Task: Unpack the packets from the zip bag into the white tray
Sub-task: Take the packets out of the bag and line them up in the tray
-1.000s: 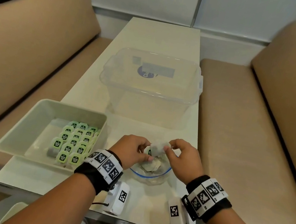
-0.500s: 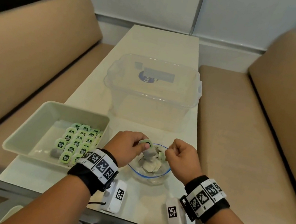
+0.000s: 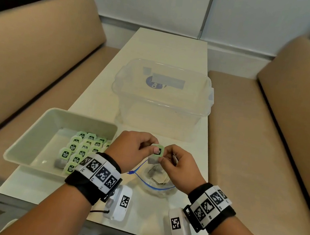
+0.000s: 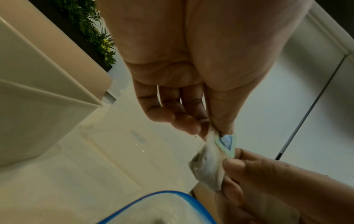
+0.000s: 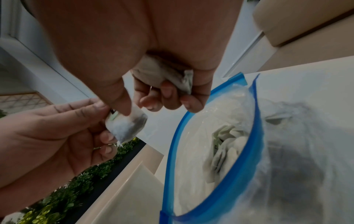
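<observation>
A small tea-bag packet (image 3: 157,152) with a green tag hangs above the open zip bag (image 3: 156,186), which lies on the table with more packets (image 5: 220,150) inside. My left hand (image 3: 146,149) pinches the packet's tag (image 4: 225,140) between thumb and fingers. My right hand (image 3: 166,158) pinches the same packet's pouch (image 5: 126,128) from the other side. A second packet (image 5: 166,75) is tucked under its curled fingers. The white tray (image 3: 31,136) stands to the left and holds several green-tagged packets (image 3: 82,149) in rows.
A clear plastic tub (image 3: 163,100) stands just beyond the hands on the narrow cream table (image 3: 169,46). Tan bench seats run along both sides. Two white tagged devices (image 3: 121,202) lie near the front edge.
Both hands have risen a little above the bag's mouth with the packet between them. Its green tag now faces up toward me.
</observation>
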A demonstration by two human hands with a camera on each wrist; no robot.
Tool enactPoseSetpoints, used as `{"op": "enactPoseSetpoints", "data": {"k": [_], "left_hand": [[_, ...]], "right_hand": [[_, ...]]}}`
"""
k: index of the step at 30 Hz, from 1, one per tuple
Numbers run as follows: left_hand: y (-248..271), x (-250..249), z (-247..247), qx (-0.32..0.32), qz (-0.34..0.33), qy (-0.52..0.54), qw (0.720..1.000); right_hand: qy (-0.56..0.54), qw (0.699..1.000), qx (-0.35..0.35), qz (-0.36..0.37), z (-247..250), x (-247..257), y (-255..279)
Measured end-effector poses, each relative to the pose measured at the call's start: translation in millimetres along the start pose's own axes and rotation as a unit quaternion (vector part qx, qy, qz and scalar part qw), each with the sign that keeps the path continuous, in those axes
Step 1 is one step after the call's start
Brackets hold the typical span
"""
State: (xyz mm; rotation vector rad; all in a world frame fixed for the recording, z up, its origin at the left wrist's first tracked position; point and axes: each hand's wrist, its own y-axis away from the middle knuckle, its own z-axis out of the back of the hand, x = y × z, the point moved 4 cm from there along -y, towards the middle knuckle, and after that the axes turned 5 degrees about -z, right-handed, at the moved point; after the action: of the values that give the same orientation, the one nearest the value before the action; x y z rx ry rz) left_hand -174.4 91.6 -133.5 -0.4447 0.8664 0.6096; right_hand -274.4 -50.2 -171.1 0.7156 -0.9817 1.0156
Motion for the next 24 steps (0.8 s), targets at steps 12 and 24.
{"op": "enactPoseSetpoints", "data": {"k": [12, 24], "left_hand": [[14.3, 20.1, 75.9, 0.004, 0.011, -0.067, 0.998], [17.7, 99.3, 192.0, 0.261, 0.117, -0.408, 0.867]], "right_hand": [[0.011, 0.999, 0.034, 0.007, -52.4, 33.5, -24.8], [-0.05, 0.992, 0.073, -0.089, -97.8, 80.9, -62.0]]}}
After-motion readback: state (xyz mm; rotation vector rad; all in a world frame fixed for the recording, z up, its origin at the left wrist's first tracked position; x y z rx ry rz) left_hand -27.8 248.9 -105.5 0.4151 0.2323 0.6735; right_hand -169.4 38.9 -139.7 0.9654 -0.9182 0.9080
